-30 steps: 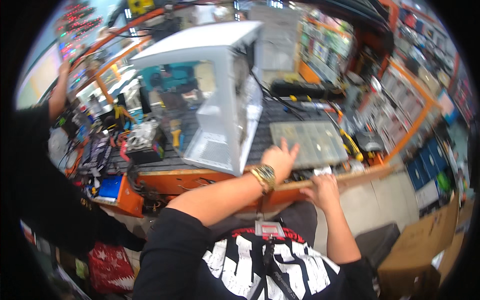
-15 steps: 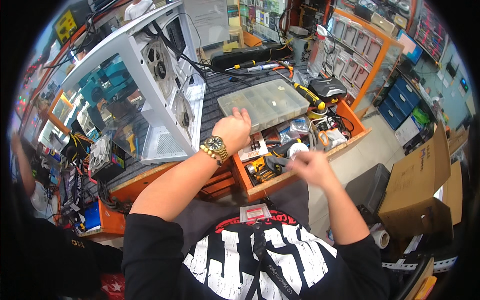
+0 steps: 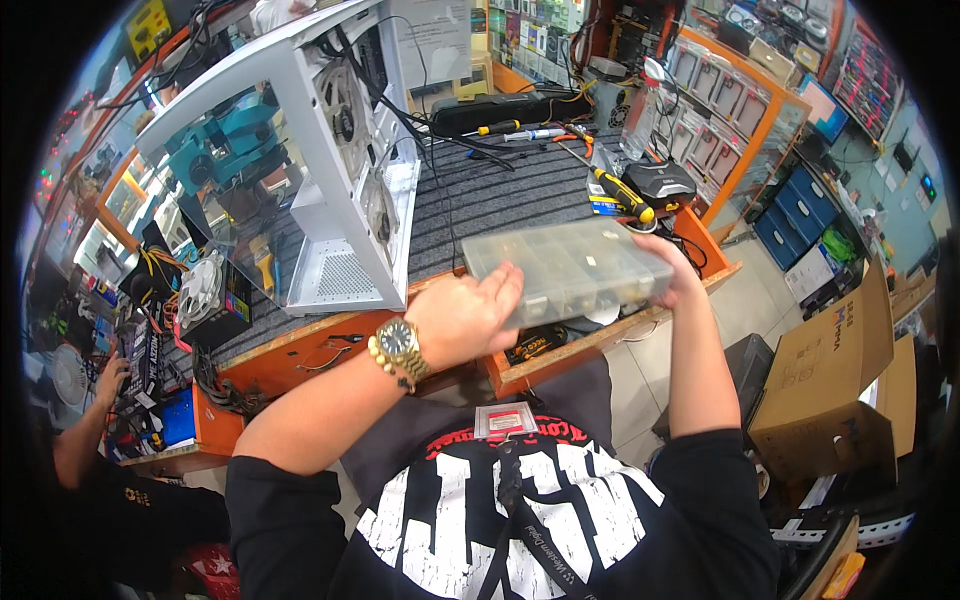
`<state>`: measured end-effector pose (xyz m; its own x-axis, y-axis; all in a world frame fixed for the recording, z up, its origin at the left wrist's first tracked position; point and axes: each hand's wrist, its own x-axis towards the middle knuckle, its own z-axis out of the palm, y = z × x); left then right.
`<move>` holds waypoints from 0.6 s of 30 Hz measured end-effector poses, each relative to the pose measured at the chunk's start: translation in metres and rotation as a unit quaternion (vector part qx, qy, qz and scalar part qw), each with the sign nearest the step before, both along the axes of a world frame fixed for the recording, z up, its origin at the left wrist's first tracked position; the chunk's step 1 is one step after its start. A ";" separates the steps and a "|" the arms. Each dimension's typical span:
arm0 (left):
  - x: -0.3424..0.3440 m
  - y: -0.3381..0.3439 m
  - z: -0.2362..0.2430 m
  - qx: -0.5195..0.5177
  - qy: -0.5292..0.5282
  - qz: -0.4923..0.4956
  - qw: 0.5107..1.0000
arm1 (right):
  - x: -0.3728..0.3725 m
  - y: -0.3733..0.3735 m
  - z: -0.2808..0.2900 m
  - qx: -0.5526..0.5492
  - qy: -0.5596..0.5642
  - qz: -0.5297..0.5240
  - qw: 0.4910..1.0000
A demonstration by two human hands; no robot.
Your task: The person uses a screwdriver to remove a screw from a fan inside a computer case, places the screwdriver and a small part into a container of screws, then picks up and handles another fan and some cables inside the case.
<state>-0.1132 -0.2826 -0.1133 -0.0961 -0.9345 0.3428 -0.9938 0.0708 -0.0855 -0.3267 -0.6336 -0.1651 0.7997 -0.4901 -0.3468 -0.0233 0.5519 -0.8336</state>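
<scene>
Compartment box: We saw the translucent compartment box [image 3: 565, 262] held level, or nearly so, in front of the bench's striped mat [image 3: 540, 190] and above the open drawer [image 3: 545, 370]; whether its underside touched the drawer we could not tell.
Left hand: The left hand [image 3: 465, 315] gripped the near left corner, fingers close together over the lid, its thumb hidden from us.
Right hand: The right hand [image 3: 675, 270] clasped the opposite end, most of its fingers out of our sight.
Lid: It appeared closed; we could not make out the small contents beneath it.
Progress: We judged the grip complete, with both hands bearing the box. Setting it down was not yet done, and the drawer stood unshut, a yellow-and-black tool [image 3: 533, 343] showing inside.
Computer case: To the left we found a white computer case [image 3: 312, 140] upright on the mat, its fans [image 3: 342, 110] exposed and black cables [image 3: 400, 115] trailing out, untouched by either hand.
Screwdriver: A yellow-and-black screwdriver [image 3: 625, 193] lay just beyond the box, unheld.
</scene>
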 end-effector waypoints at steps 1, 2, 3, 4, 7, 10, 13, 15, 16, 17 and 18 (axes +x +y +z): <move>-0.005 0.008 -0.002 0.000 0.026 -0.003 1.000 | -0.012 0.008 0.003 0.000 -0.006 0.001 1.000; -0.010 0.009 -0.005 -0.003 0.056 -0.013 0.998 | -0.031 0.011 0.004 0.013 -0.012 -0.014 1.000; -0.019 0.010 -0.004 0.022 0.097 -0.011 0.995 | -0.048 0.017 0.002 0.030 -0.016 -0.029 0.999; -0.021 0.008 -0.010 0.021 0.104 -0.007 0.994 | -0.058 0.028 0.008 0.030 -0.009 -0.025 0.999; -0.032 -0.002 -0.035 -0.029 0.191 0.008 0.981 | -0.083 0.055 0.028 -0.009 0.002 -0.098 0.995; -0.034 -0.005 -0.068 -0.096 0.211 0.059 0.971 | -0.082 0.062 0.029 -0.069 0.084 -0.171 0.979; -0.037 0.012 -0.055 -0.127 0.227 0.047 0.965 | -0.069 0.067 0.017 -0.080 0.074 -0.189 0.976; -0.031 0.029 -0.052 -0.134 0.242 0.039 0.960 | -0.055 0.065 0.002 -0.073 0.054 -0.192 0.977; -0.027 0.038 -0.050 -0.137 0.244 0.038 0.959 | -0.047 0.064 -0.004 -0.061 0.031 -0.192 0.979; -0.022 0.049 -0.049 -0.112 0.256 0.050 0.959 | -0.031 0.075 0.002 -0.065 0.041 -0.186 0.980; -0.018 0.059 -0.046 -0.088 0.265 0.057 0.959 | -0.018 0.079 -0.003 -0.067 0.042 -0.186 0.979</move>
<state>-0.1316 -0.2240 -0.1594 0.2347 -0.8519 0.4681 -0.9013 -0.0104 0.4330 -0.3452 -0.5548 -0.1679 0.5286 -0.7873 -0.3174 0.0862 0.4217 -0.9026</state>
